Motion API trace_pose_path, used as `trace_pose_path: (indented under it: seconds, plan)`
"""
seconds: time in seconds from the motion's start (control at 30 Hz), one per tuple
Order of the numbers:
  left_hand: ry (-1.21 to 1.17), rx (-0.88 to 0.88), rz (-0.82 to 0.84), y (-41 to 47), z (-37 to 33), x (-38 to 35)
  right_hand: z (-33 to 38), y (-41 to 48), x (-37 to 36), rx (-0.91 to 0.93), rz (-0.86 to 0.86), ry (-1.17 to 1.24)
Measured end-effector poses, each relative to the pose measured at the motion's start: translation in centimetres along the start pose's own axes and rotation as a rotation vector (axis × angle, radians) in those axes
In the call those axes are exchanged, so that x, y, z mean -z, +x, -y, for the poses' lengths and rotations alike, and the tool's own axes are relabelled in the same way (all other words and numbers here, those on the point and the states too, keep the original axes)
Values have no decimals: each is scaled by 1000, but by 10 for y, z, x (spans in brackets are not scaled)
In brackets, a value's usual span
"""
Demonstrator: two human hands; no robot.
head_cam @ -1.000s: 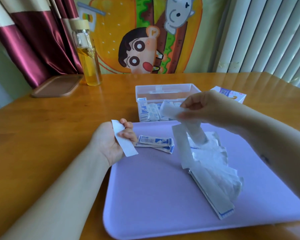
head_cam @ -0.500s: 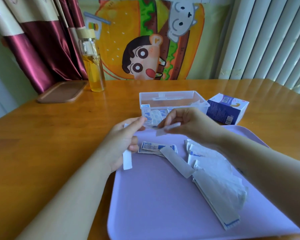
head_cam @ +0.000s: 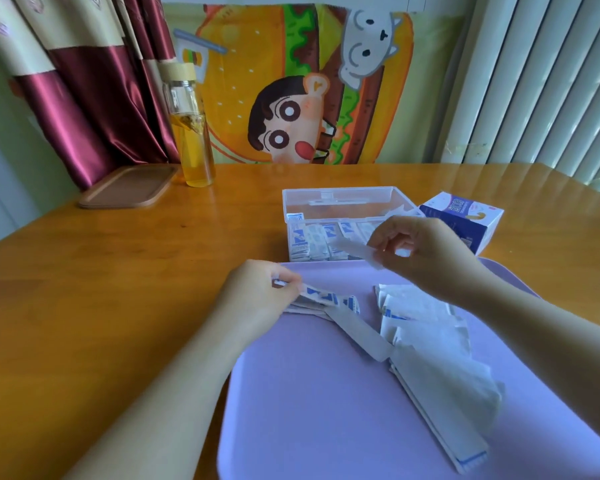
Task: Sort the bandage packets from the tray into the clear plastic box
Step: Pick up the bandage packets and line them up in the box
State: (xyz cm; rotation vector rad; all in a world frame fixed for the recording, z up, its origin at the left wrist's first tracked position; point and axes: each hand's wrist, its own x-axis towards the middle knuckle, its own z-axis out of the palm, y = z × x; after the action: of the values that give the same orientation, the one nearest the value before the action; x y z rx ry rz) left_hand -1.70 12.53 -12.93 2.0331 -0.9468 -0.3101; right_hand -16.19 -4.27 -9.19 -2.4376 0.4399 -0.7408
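Packets [head_cam: 328, 299] lie in a small blue-printed stack at the far left corner of the tray [head_cam: 309, 420], where your left hand [head_cam: 257, 296] pinches their near end between thumb and fingers. A looser white pile [head_cam: 426, 323] sits just beside them. Your right hand [head_cam: 426, 251] pinches a single white strip [head_cam: 355, 252] just short of the clear plastic box [head_cam: 343, 195], which already holds a row of packets along its near wall. The strip looks thin and limp, so a light pinch could drop it onto the table [head_cam: 118, 289]. Lifting the stack by one end may fan it apart.
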Motion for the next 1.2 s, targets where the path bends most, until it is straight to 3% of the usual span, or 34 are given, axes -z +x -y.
trace_pose_path:
  seconds: [0.13, 0.27, 0.4, 0.53, 0.7, 0.83, 0.97, 1.03, 1.1, 1.2]
  plan:
    - [143, -9, 18, -2, -1, -7, 9, 1, -15, 36, -153, -79]
    - [157, 1, -81, -5, -5, 4, 14, -5, -47, 110, 149, -214]
    - [120, 43, -146, -1, 0, 20, 20, -13, -36, 9, 261, -232]
    - [12, 66, -144, -1, -3, 22, 28, -24, -29, -64, 504, -502]
    - [-53, 34, -119, -5, -9, 20, 35, -17, -23, -117, 669, -446]
    - [-278, 94, -97, -3, -9, 18, 32, -15, -19, -180, 735, -354]
    - [-937, 309, 46, 1, -12, 16, 35, -19, 3, -233, 714, -228]
    - [-1250, 417, 143, -1, -16, 13, 43, -20, 12, -221, 605, -167]
    - [-1434, 486, 179, -3, -20, 8, 50, -20, 11, -142, 386, -114]
    - [-1493, 540, 226, -6, -24, -2, 60, -18, -8, -55, 125, -25]
